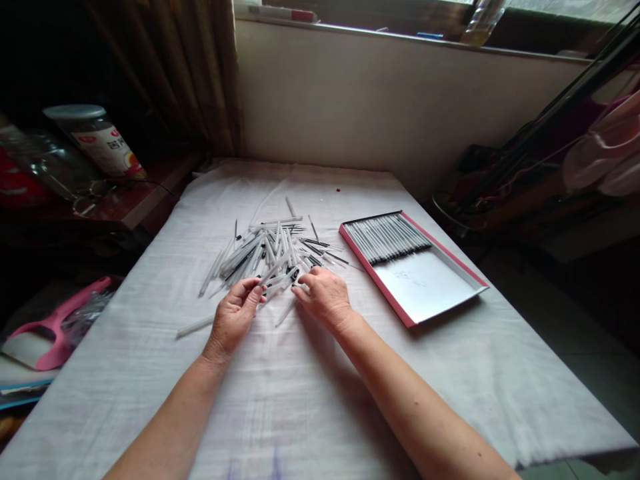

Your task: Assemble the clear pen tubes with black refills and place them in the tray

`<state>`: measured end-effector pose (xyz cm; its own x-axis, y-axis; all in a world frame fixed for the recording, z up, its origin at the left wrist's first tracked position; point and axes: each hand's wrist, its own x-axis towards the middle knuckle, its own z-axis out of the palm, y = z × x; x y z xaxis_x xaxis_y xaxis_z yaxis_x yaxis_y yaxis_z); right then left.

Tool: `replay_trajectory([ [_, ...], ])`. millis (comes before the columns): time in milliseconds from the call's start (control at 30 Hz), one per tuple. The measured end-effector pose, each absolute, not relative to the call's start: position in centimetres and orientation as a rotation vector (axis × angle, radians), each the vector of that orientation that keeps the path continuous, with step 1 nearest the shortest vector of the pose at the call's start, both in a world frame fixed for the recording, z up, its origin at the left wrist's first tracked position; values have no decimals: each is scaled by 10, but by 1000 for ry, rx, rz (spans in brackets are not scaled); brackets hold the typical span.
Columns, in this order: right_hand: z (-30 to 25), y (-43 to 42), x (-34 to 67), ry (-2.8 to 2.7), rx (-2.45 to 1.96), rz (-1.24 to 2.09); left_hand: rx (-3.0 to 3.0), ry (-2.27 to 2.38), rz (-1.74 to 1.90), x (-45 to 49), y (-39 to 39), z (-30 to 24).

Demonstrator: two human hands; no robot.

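A loose pile of several thin white pen tubes and black-tipped refills [270, 253] lies on a white cloth-covered table [300, 387]. My left hand [234, 313] rests at the pile's near edge, fingers curled around a white tube. My right hand [325, 297] lies palm down beside it, fingertips pinching at a black-tipped piece at the pile's edge. A shallow red-rimmed box lid [440, 287] sits to the right, with a neat row of finished white pens [387, 237] at its far end.
A single white tube [195, 327] lies apart, left of my left hand. A jar with a lid [97, 140] stands on a dark shelf at left. A pink object [60, 320] lies lower left. A wall and window sill are behind the table.
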<state>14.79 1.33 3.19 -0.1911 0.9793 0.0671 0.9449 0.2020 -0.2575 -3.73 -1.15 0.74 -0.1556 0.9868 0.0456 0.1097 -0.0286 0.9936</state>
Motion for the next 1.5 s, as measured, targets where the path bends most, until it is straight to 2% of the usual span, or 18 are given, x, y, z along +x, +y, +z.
replay_trajectory([
  [200,29,18,141,-2338,-1871,175,1306,1399,1285,-39,-11,3],
  [433,25,19,143,-2355,-1778,273,1363,1388,1280,-39,-10,1],
  [533,22,18,148,-2151,-1658,475,1366,1402,1278,-41,-9,0],
  [667,18,10,173,-1539,-1367,959,1422,1420,1266,-41,-10,0],
  [767,17,2,191,-1241,-1239,1092,1531,1429,1223,-40,-11,2],
  [1167,11,-6,196,-1194,-1216,1162,1639,1441,1151,-37,-13,6],
  [1500,12,-11,198,-1423,-1253,942,1713,1457,1118,-37,-15,6],
])
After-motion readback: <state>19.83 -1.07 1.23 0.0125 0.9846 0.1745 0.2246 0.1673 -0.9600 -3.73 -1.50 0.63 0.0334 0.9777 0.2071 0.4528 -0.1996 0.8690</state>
